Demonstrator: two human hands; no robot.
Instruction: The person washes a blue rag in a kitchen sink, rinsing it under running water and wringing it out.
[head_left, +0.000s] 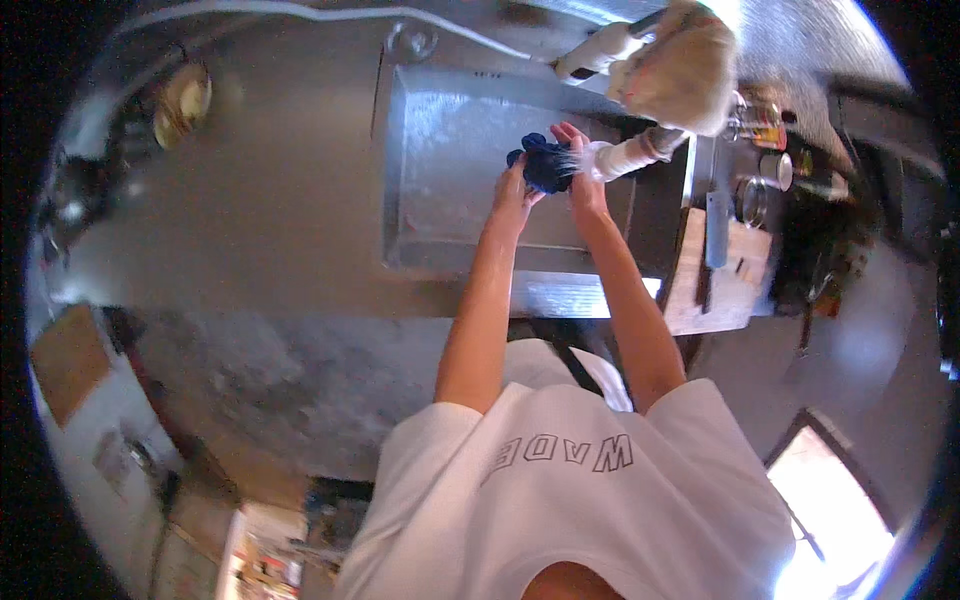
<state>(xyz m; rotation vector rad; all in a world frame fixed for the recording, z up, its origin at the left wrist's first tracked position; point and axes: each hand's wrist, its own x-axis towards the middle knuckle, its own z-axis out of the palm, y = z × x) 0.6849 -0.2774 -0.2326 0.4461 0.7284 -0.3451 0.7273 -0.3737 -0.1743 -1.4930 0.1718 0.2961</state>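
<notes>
Both hands are over a metal sink basin (457, 202), around a bunched dark blue cloth (546, 166). My left hand (514, 187) grips the cloth from its left and lower side. On the other side, my right hand (585, 176) is against the cloth with its fingers partly extended; the spout hides part of it. A spray of water runs from the white faucet nozzle (616, 159) onto the cloth.
A beige cloth-like bundle (679, 67) wraps the faucet above the nozzle. Right of the sink, a cleaver (717, 229) lies on a wooden cutting board (727, 307) near glass jars (751, 201). A metal counter (300, 187) extends left, with a basket-like object (184, 105) at its far end.
</notes>
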